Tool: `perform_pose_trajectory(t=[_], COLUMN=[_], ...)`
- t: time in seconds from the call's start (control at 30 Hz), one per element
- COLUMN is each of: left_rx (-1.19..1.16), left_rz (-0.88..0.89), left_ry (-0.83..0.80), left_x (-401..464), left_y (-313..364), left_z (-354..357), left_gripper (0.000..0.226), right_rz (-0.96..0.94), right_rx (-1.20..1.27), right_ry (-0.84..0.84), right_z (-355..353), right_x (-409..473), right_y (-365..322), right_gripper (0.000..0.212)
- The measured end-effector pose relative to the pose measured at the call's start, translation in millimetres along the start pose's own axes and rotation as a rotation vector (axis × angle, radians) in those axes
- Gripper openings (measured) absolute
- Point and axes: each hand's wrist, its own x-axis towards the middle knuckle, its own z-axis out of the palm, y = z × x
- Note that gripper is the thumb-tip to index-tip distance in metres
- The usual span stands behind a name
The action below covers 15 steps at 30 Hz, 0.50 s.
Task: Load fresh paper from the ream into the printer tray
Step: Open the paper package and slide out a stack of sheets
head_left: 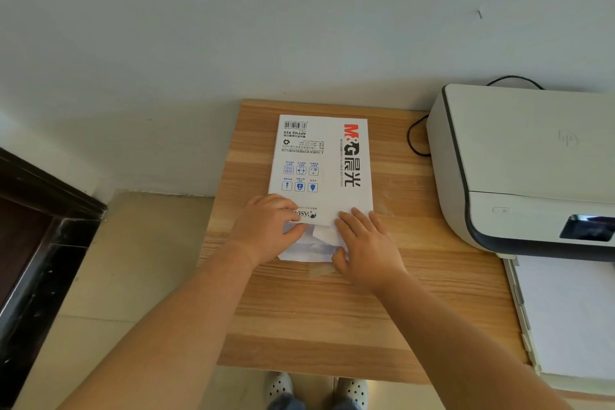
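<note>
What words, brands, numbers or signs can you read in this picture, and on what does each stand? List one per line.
"M&G", with large Chinese characters beside it: on the paper ream wrapper, in red and black.
"APYVQ 959": on the wrapper, under the barcode.
Barcode digits, small address lines, captions of the blue icons: too small to read.
Round logo near the left hand: partly covered, unreadable.
Faint embossed logo on the printer lid: too faint to read.

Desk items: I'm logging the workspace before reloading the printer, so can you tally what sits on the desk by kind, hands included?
Paper ream: 1
Printer: 1
Printer tray, pulled out: 1
Black cable: 1
Hands on the ream's opened end, left hand and right hand: 2
Total: 6
</note>
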Motion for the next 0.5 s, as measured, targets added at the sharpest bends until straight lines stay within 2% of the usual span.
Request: perform_pose_trajectory(t=[0.07,0.2,0.33,0.5], left_rx=[0.006,0.007,0.019,0.035], left_rz=[-0.005,-0.018,-0.040,-0.051], left_ry=[0.000,-0.014,-0.038,-0.064], left_x=[0.1,-0.4,-0.6,-1.0], left_y=[0.8,1.1,0.1,-1.8], left_z=[0.1,0.5,0.4,-1.8], left_gripper=[0.056,0.055,0.037,0.037], right_rz=[0.009,0.014,0.089,0.153], right_rx=[0.004,-0.040,-0.044,0.108], right_ry=[0.026,0.050,-0.006,-0.064], right_z=[-0.4,-1.7,-4.5,-12.3], right_x=[0.5,2.3,2.3,3.8], right_y=[-1.8,-2.7,3.6,20.0], right_gripper=[0.053,0.048,0.067,0.070])
